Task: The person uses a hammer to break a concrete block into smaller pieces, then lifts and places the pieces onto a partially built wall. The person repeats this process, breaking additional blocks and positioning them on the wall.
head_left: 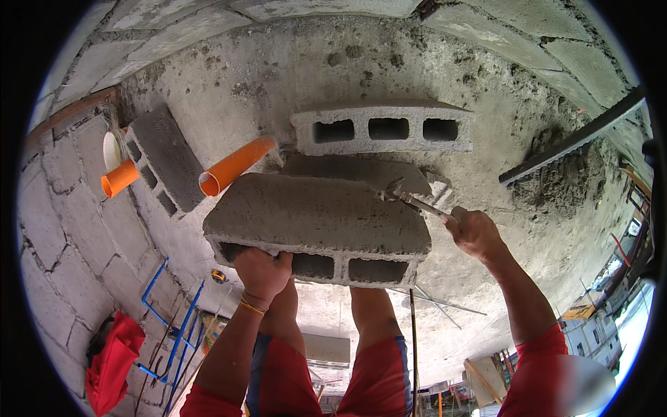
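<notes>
My left hand [260, 271] is closed on the near side of a grey hollow concrete block [313, 208], its fingers at the block's left opening. My right hand [472, 229] is closed round the handle of a metal hammer-like tool [417, 201], whose head lies at the block's far right edge. Just behind the held block is a darker block [333, 168], partly hidden. Beyond that a lighter hollow block [382, 125] lies with three openings showing. An orange pipe [236, 167] sticks out at the left of the held block.
A tilted block [163, 156] and a shorter orange pipe [119, 179] stand by the left block wall [69, 201]. A dark bar [570, 135] slants at right. A tape measure [219, 276], blue pipes [163, 316] and a red bag [114, 361] are at lower left.
</notes>
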{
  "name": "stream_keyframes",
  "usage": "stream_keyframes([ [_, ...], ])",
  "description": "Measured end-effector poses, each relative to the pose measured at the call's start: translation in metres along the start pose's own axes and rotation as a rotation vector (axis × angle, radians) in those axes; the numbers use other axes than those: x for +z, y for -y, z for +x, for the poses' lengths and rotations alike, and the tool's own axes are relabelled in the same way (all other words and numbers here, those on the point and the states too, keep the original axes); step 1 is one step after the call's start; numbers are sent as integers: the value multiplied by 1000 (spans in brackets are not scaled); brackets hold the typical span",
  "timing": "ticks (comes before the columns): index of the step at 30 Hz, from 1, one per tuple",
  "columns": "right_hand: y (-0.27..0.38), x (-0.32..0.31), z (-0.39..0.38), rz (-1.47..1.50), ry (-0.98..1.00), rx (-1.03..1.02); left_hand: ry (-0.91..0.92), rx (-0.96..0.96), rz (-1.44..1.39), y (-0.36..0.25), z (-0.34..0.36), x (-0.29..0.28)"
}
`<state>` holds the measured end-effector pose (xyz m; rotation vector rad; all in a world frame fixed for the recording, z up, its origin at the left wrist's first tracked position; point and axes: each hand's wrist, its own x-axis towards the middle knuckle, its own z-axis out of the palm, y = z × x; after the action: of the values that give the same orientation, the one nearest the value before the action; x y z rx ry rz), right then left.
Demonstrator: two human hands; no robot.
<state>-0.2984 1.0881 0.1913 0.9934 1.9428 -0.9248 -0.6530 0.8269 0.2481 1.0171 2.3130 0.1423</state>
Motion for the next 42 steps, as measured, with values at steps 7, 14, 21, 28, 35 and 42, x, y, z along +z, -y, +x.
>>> stream_keyframes([
  [7, -10, -1, 12, 1055, -207, 5, 71, -79, 78, 6, -2, 3],
  [14, -57, 155, -8, 648, -635, 609, 25, -28, 32, 1, -1, -2],
  [21, -99, 276, 6, 574, -629, 884, 52, -71, 103, 8, -4, 4],
  [28, 46, 146, -126, 858, -727, 277, 137, -108, 105, 3, -2, -12],
  [35, 167, 131, -147, 1374, -63, 285, 289, 572, 327, 45, -25, -58],
  [42, 269, 195, -19, 2583, -183, 507, 400, 609, 409, 61, 5, -29],
])
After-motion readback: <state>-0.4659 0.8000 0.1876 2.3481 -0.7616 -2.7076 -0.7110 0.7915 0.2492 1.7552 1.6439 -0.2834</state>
